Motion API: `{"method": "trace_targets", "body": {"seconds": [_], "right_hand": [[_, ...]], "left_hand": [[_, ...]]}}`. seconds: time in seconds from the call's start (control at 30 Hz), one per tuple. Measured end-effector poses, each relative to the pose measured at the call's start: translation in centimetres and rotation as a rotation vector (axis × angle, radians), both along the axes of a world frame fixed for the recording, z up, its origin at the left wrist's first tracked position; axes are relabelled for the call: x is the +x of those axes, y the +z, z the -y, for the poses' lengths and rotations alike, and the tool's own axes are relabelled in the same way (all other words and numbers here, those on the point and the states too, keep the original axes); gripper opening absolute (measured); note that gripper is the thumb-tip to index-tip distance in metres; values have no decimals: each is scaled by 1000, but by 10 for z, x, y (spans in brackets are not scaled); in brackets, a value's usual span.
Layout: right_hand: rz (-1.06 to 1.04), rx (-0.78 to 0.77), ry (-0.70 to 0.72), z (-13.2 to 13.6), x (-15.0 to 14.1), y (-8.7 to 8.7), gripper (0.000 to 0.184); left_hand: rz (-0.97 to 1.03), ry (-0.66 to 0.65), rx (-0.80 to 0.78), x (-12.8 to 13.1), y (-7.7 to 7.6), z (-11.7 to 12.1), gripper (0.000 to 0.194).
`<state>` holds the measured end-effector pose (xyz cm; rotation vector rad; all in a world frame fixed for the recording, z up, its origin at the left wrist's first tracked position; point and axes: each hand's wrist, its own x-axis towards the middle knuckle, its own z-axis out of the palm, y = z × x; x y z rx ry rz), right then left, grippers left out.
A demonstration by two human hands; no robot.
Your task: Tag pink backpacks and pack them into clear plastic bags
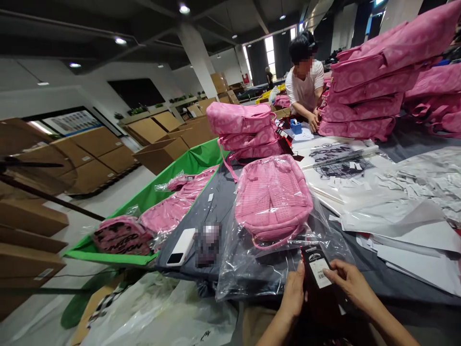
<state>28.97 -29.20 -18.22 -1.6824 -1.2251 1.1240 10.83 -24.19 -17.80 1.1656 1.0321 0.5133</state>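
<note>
Far left of the grip, cardboard boxes point(90, 150) stand on the floor. Nearer, also to the left, a green bin point(139, 259) holds pink bags in clear plastic. Between bin and grip, a white rectangular device point(182, 247) lies on the dark table cover point(190, 211). A clear plastic bag point(245, 274) lies just left of and beyond the grip, with a pink backpack point(273, 197) inside it. The backpack lies flat, its straps side up. Behind it, well beyond the grip, is a stack of pink bags point(241, 120).

The left hand point(293, 290) comes up from below, its forearm slanting up and to the right. The thumb points upward along the left edge of the tag point(312, 255); the other fingers are largely hidden. The hand is closed, pinching that edge.

The tag is black, with a white label on its face, and is held upright between both hands at the near table edge. The right hand point(355, 286) enters from the lower right, wrist angled inward. Its thumb tip rests on the label's right side, and the bent index finger reaches the tag's right edge. Whether the remaining fingers close behind the tag cannot be told.

Right of the grip, white sheets point(414, 254) overlap on the table. Farther beyond, a person in a white shirt point(304, 81) leans beside a taller stack of backpacks point(370, 91).
</note>
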Motion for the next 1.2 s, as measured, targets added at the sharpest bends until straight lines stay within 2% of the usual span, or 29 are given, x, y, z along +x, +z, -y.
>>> {"method": "trace_targets", "body": {"seconds": [0.13,0.27,0.37,0.43,0.57,0.63,0.73,0.87,0.93,1.0,1.07,1.17,1.2], "right_hand": [[-14,39,-51,4,12,3,59],[157,59,-104,9,17,9,56],[213,90,-116,12,13,9,55],[245,142,-147,13,10,6,53],[275,273,-244,11,6,-1,48],[228,236,-203,9,5,-5,48],[129,160,-146,7,4,-8,50],[48,196,-225,7,5,-11,53],[93,213,-273,7,6,-14,52],[141,205,-321,8,7,-18,49],[168,183,-345,10,8,-20,53],[260,203,-277,15,7,-17,49],[331,243,-261,18,6,-15,43]], "left_hand": [[7,67,-19,3,-7,7,87],[23,169,28,9,-16,16,65],[23,157,3,11,-20,21,54],[18,151,40,8,-20,22,44],[-95,25,130,1,-13,19,18],[-115,-24,130,-1,-10,19,20],[-76,-35,131,-2,-8,20,39],[-207,7,231,-8,-11,20,21],[-255,-105,221,-14,-12,19,25],[-258,-321,223,-19,-9,17,31],[-325,-430,360,-21,-1,11,32],[-482,-394,850,-14,21,-9,28],[-495,-426,1037,-8,30,-19,29]]}}
